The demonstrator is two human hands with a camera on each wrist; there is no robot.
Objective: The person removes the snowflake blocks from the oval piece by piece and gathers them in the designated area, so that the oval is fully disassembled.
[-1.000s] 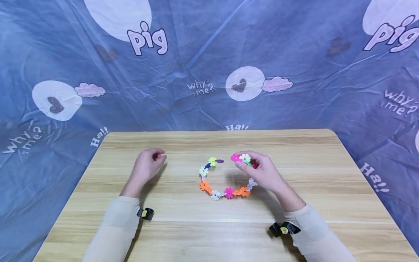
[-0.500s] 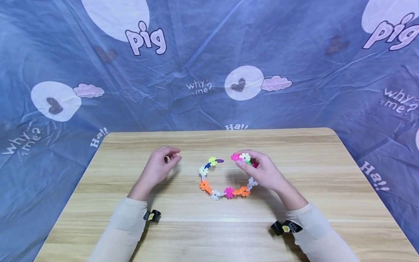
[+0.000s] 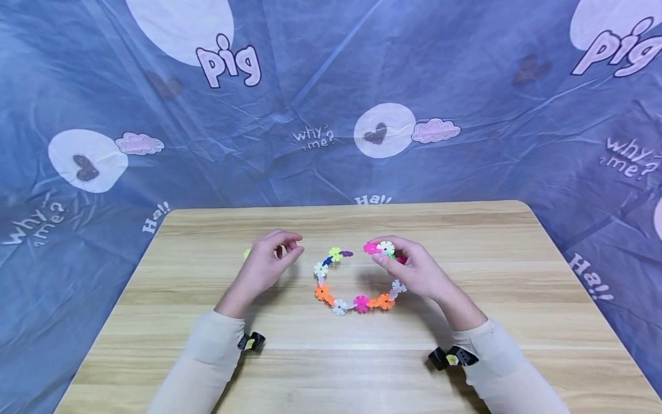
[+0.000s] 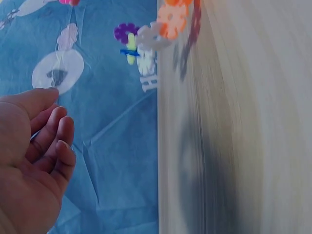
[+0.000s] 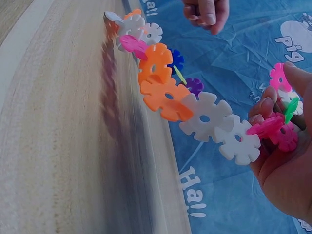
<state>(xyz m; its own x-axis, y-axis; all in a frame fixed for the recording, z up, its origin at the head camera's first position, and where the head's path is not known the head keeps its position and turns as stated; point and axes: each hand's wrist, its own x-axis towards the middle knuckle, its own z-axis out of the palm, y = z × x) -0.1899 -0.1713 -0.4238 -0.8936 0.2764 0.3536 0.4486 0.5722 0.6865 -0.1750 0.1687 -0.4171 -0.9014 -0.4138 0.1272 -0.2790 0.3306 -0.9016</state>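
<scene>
A chain of colourful notched plastic discs (image 3: 361, 304), joined edge to edge, curves in a ring with a gap at its far side. My right hand (image 3: 416, 270) holds its right part, with pink, white and green discs (image 5: 291, 108) among the fingers and thumb. The other end, a purple disc (image 3: 347, 253) beside a yellow one (image 3: 335, 254), faces the gap. Left of that end hovers my left hand (image 3: 264, 261), apart from the chain. Its fingers (image 4: 57, 129) are loosely bent, and nothing shows between them and the thumb.
A small yellow-green piece (image 3: 246, 252) peeks out behind the left hand. The wood-grain table (image 3: 331, 374) ends at a blue printed cloth (image 3: 310, 172) hanging behind it. Black cameras (image 3: 251, 342) sit on both wrists.
My left hand has moved right, towards the chain's purple end, and its fingers have loosened a little. A yellow-green piece has come into view behind it. The right hand stays nearly still.
</scene>
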